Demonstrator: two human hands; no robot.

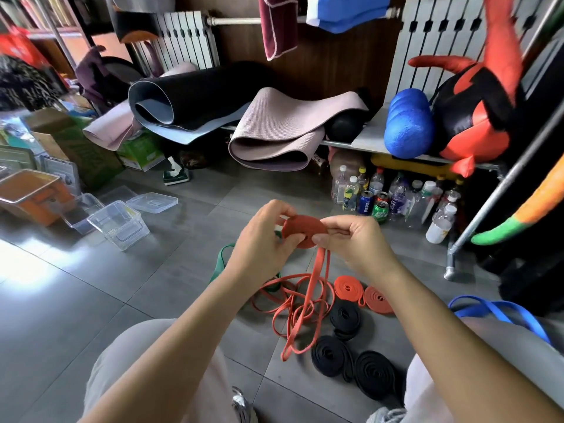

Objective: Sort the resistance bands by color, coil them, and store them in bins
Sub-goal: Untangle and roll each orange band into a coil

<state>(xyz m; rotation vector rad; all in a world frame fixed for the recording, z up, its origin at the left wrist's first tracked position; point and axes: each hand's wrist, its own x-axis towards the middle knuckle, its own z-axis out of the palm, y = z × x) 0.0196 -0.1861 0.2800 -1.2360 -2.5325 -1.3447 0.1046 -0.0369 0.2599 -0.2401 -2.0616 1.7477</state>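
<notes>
Knees (146, 355) bracket the floor. Above them, at centre frame, my left hand (259, 239) pinches the red coil (305, 230), and my right hand (354, 242) pinches its tail (316, 267), which trails toward six o'clock. I'd feed the tail flat under even tension, turning the coil with the left. Bins (119, 227) sit at nine o'clock.

Red flat rubber band (303, 232): part wound into a tight disc, pinched btwn your left hand (262, 236) & right hand (351, 239); loose tail hangs to tangled loops on floor. Two red coils (348, 288) + three black coils (331, 355) lie wound, just right of tangle. Green band (222, 259) loose, left of it. Blue band (500, 312) by your right knee. Clear plastic bins (119, 224) stand lidless, far left.
</notes>
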